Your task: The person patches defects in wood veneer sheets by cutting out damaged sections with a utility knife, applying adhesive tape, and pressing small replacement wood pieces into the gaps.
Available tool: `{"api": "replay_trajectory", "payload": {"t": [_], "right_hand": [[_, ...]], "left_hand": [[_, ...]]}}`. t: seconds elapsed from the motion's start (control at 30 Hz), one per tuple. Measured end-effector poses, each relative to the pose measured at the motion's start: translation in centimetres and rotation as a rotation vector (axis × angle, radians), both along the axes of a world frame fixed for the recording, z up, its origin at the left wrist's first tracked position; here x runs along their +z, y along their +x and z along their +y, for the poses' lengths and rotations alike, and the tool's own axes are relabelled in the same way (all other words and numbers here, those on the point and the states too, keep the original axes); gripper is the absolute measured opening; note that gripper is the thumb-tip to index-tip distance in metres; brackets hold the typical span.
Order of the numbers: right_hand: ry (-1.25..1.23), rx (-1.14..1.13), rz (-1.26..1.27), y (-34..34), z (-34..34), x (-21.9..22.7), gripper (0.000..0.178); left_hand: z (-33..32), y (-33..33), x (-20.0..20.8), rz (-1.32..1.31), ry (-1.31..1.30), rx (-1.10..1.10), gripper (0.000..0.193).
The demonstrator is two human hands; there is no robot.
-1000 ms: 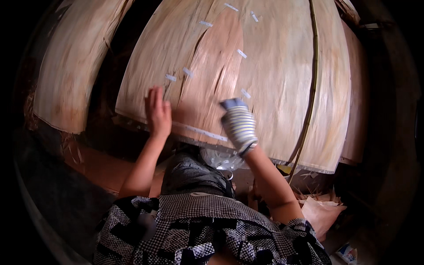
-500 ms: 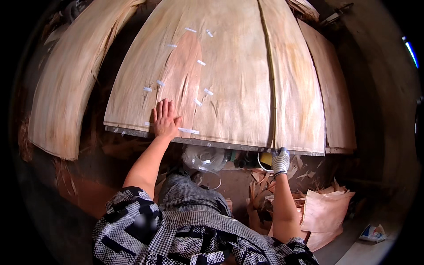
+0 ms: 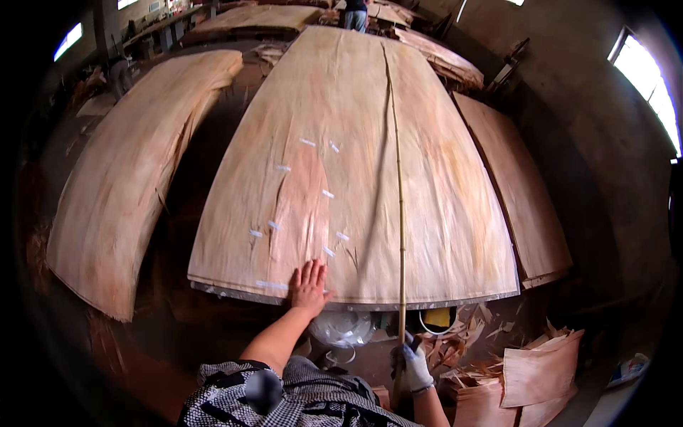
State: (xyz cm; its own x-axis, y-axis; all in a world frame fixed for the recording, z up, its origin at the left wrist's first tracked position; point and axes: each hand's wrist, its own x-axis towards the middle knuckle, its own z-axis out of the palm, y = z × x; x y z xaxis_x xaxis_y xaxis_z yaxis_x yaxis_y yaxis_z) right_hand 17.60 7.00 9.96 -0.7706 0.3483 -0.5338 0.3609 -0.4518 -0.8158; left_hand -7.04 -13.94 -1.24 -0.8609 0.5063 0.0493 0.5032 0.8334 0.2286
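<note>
A large pale wood veneer sheet [image 3: 370, 156] covers the table in front of me. A pinkish veneer patch [image 3: 302, 206] is set in it, with short white tape strips [image 3: 327, 193] around its edges. My bare left hand [image 3: 310, 290] lies flat, fingers stretched, at the sheet's near edge just below the patch. My right hand [image 3: 418, 366], in a white glove, is closed round the near end of a long thin bamboo pole [image 3: 401, 235] beyond that edge. The pole runs far up over the sheet and casts a shadow left of it. Something dark by the glove is unclear.
Veneer stacks flank the table, one at left [image 3: 135, 178] and one at right [image 3: 512, 185]. Below the edge are a clear plastic bag [image 3: 341, 329], a white bucket [image 3: 437, 330] and veneer scraps [image 3: 537, 370]. A person [image 3: 354, 18] stands at the far end.
My right hand has drawn the bamboo pole back toward me, its near end now past the sheet's edge. My left hand has shifted right along the edge. The view has tilted up.
</note>
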Motion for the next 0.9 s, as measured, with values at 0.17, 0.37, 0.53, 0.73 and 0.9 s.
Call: {"api": "replay_trajectory", "payload": {"t": [0.17, 0.37, 0.53, 0.73, 0.9], "right_hand": [[0.297, 0.035, 0.189, -7.8, -7.8, 3.9, 0.02], [0.391, 0.237, 0.111, 1.8, -15.5, 1.0, 0.033], [0.468, 0.421, -0.19, 13.1, -18.4, -9.4, 0.039], [0.341, 0.429, -0.266, 16.1, -21.8, -12.1, 0.034], [0.772, 0.729, -0.195, 16.4, -21.5, -9.1, 0.039]], "left_hand": [[-3.7, -2.7, 1.4, -0.293, 0.536, -0.09, 0.068], [-17.4, -1.2, 0.6, 0.001, 0.587, 0.151, 0.042], [-26.6, -4.2, 3.3, 0.195, 0.394, 0.575, 0.039], [-32.2, -8.3, 0.5, 0.164, 0.451, 0.451, 0.042], [-31.7, -7.0, -3.1, -0.402, 0.132, 0.65, 0.048]]}}
